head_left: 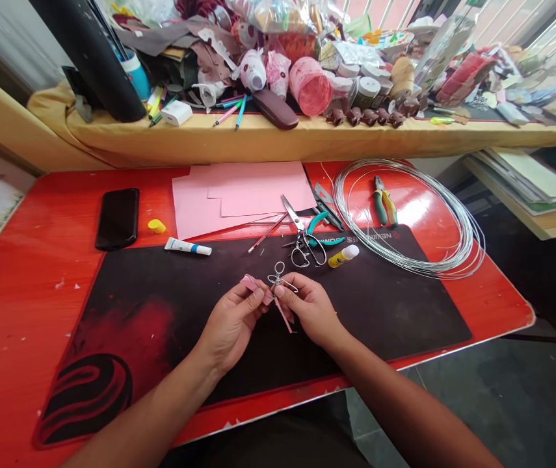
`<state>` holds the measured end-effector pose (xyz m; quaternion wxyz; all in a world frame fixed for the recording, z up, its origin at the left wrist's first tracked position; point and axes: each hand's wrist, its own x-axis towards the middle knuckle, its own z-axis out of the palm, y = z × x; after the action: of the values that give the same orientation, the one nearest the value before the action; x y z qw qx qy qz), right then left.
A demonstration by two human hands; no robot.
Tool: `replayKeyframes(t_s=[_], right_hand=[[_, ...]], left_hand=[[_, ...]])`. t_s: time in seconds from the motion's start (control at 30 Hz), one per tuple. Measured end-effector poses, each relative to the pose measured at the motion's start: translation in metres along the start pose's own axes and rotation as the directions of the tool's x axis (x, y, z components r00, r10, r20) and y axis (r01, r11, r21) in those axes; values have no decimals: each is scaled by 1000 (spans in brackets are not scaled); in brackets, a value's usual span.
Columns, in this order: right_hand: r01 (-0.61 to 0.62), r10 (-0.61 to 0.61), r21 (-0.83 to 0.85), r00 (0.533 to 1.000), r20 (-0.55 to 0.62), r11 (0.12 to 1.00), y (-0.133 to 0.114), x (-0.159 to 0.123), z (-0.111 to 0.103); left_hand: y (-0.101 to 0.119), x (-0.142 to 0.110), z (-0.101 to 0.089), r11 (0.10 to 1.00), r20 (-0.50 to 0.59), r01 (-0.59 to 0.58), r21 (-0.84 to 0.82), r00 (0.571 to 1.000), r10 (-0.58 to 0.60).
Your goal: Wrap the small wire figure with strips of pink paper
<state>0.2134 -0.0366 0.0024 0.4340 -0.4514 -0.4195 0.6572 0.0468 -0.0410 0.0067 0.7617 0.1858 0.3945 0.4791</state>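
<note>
"What do my hands have, from here?"

"Left hand [233,323] pinches a pink scrap [254,283] between thumb and fingers, the grip narrow and firm. Right hand [311,309] closes just as narrowly on small scissors [278,277], steel loops standing up, blades at the paper."

"And that thin piece?"

"A pink strip [283,315] hangs below the blades. I cannot tell whether it is joined to the scrap."

"Where is the work?"

"Held in the air above a black mat [380,312] on a red desk [24,312], my hands close together, nearly touching."

"What lies nearby?"

"Just ahead, larger scissors [293,218] lie against teal pliers [325,240], with a glue bottle [343,256] beside them. A wire coil [407,218] sits off to the right."
</note>
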Motion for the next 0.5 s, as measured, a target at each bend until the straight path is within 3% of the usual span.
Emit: replayKeyframes(t_s=[0.5], right_hand=[[-14, 14, -21, 1000, -8, 1000, 0, 0, 0]], left_hand=[[-2, 1, 0, 996, -6, 43, -75, 999, -43]])
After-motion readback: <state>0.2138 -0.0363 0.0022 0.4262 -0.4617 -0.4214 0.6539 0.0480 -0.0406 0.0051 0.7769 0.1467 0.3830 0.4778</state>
